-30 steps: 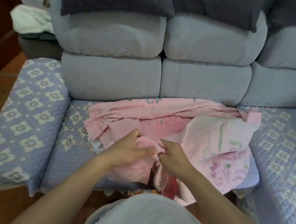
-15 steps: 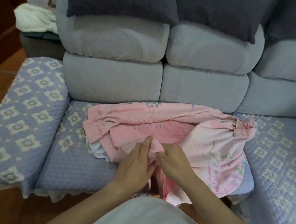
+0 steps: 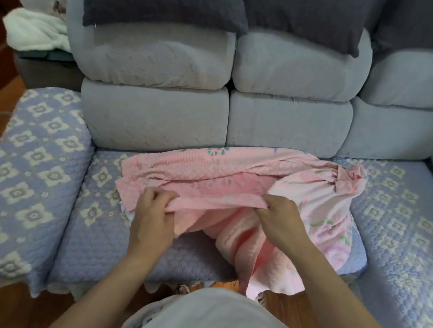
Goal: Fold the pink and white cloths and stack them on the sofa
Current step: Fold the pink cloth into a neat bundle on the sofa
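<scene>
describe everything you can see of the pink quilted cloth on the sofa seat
The pink quilted cloth is a soft, stitched fabric with faint floral print and small teal motifs near its far edge. It lies bunched and unfolded across the patterned blue sofa seat cover, one end hanging off the front edge. The left hand and right hand each grip one stretched edge, lifted slightly. A sliver of white fabric peeks from beneath its left side.
</scene>
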A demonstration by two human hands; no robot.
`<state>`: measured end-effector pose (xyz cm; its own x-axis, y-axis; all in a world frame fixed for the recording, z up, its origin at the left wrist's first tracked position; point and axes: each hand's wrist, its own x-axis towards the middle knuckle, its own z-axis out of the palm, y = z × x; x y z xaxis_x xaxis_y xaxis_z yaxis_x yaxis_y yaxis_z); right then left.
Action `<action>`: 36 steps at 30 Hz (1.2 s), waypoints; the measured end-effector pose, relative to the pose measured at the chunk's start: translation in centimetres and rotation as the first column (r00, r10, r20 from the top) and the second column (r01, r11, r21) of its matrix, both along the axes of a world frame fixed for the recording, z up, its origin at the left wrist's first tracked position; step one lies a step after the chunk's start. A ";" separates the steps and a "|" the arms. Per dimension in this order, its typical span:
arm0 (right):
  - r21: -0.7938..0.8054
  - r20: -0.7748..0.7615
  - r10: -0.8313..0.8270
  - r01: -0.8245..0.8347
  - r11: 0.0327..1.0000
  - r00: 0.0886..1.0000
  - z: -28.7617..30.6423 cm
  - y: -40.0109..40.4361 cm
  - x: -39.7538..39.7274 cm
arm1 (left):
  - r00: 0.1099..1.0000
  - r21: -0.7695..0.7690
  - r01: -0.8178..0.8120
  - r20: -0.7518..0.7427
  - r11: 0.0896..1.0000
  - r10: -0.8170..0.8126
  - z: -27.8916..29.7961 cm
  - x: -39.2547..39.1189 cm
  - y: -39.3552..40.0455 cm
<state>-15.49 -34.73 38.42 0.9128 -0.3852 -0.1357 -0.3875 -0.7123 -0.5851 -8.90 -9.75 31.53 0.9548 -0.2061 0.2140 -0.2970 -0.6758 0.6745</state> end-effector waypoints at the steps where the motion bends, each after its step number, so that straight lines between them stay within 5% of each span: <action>1: -0.010 0.014 -0.019 0.020 1.000 1.000 0.1 -0.1 0.2 | 0.997 -0.017 -0.060 0.038 0.998 0.060 1.1 0.6 0.0; 4: -0.011 0.067 -0.067 0.068 0.998 0.996 1.4 0.1 1.1 | 0.976 0.019 -0.157 0.156 0.987 0.152 5.6 2.6 -0.2; 7: -0.015 0.247 -0.177 0.186 0.982 0.953 2.5 0.8 2.0 | 0.976 0.138 -0.216 0.023 0.967 0.215 8.8 4.5 -0.7; 9: 0.009 0.345 -0.189 0.198 0.980 0.919 2.2 1.9 1.8 | 0.943 -0.258 -0.185 -0.318 0.948 0.097 9.6 4.9 -1.5; 10: 0.038 0.333 -0.132 0.127 0.991 0.934 1.6 2.6 1.5 | 0.886 -0.531 -0.229 -0.460 0.816 -0.050 9.7 4.9 -1.9; 13: 0.202 -0.092 0.285 -0.262 0.944 0.954 -2.4 2.8 -1.2 | 0.824 -0.796 -0.422 -0.536 0.433 -0.182 8.1 4.7 -1.3; 15: 0.178 -0.427 0.403 -0.362 0.915 0.810 -6.3 0.1 -3.5 | 0.786 -0.759 -0.531 -0.607 0.377 -0.116 6.7 4.9 0.2; 17: 0.010 -0.553 0.227 -0.266 0.964 0.802 -8.8 -4.6 -4.9 | 0.804 -0.719 -0.502 -0.593 0.481 -0.046 5.8 4.8 1.8; 19: -0.139 -0.421 -0.193 0.147 0.979 0.886 -7.5 -9.6 -4.4 | 0.820 -0.658 -0.420 -0.570 0.626 -0.049 5.8 4.5 2.4; 20: -0.160 -0.273 -0.420 0.390 0.907 0.865 -5.7 -12.0 -3.3 | 0.814 -0.596 -0.381 -0.579 0.707 -0.049 5.9 4.1 2.4; 23: 0.037 0.226 -0.712 0.725 0.688 0.665 3.9 -13.7 1.3 | 0.735 -0.584 -0.311 -0.648 0.749 -0.200 6.5 1.8 0.4; 26: 0.333 0.415 -0.703 0.622 0.709 0.578 11.6 -8.7 4.4 | 0.765 -0.727 -0.274 -0.561 0.630 -0.315 6.8 0.0 -2.6; 29: 0.324 0.417 -0.550 0.447 0.834 0.723 11.4 -1.9 5.4 | 0.825 -0.749 -0.387 -0.541 0.538 -0.161 7.6 0.1 -4.2; 32: 0.305 0.372 -0.376 0.271 0.913 0.849 5.9 3.9 5.4 | 0.680 -0.734 -0.566 -0.673 0.376 -0.291 8.0 -0.3 -5.3; 36: 0.268 0.326 -0.121 0.032 0.963 0.938 -0.3 8.6 3.3 | 0.593 -0.699 -0.589 -0.715 0.406 -0.371 8.1 -3.2 -6.0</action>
